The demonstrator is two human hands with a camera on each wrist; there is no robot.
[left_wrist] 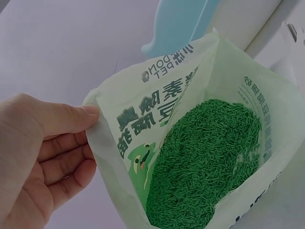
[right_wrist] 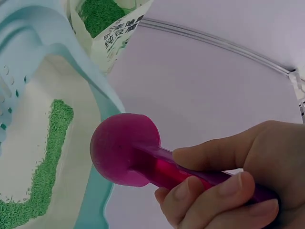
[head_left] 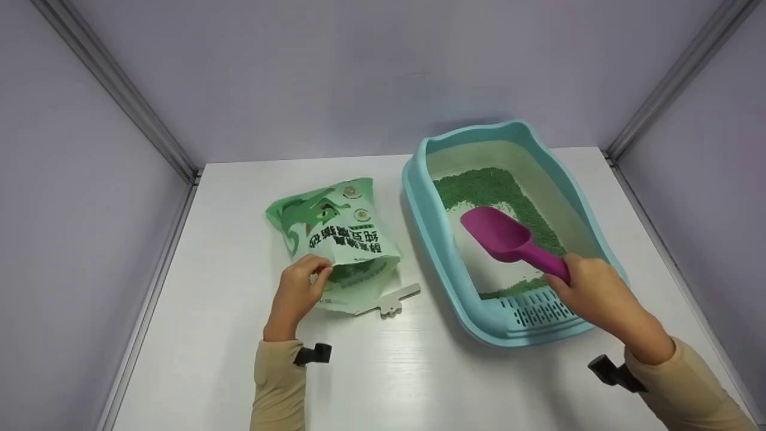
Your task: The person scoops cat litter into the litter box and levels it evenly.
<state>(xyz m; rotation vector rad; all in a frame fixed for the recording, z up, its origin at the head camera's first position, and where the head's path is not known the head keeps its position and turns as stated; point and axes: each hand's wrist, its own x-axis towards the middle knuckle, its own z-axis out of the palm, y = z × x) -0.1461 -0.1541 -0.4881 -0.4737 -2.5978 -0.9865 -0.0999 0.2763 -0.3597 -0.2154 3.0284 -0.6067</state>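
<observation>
A magenta scoop hangs over the litter box, its bowl without any litter showing. My right hand grips its handle, fingers wrapped round it in the right wrist view. With thumb and fingers my left hand pinches the edge of the open mouth of a green cat litter bag. The bag lies on the table, mouth toward me. Inside it, the left wrist view shows green litter pellets. The turquoise litter box holds green litter along its far and right sides and a strip near the front.
A pale grey clip lies on the white table by the bag's mouth, left of the litter box. Slots pierce the box's front ledge. Lilac walls enclose the table at the back and sides.
</observation>
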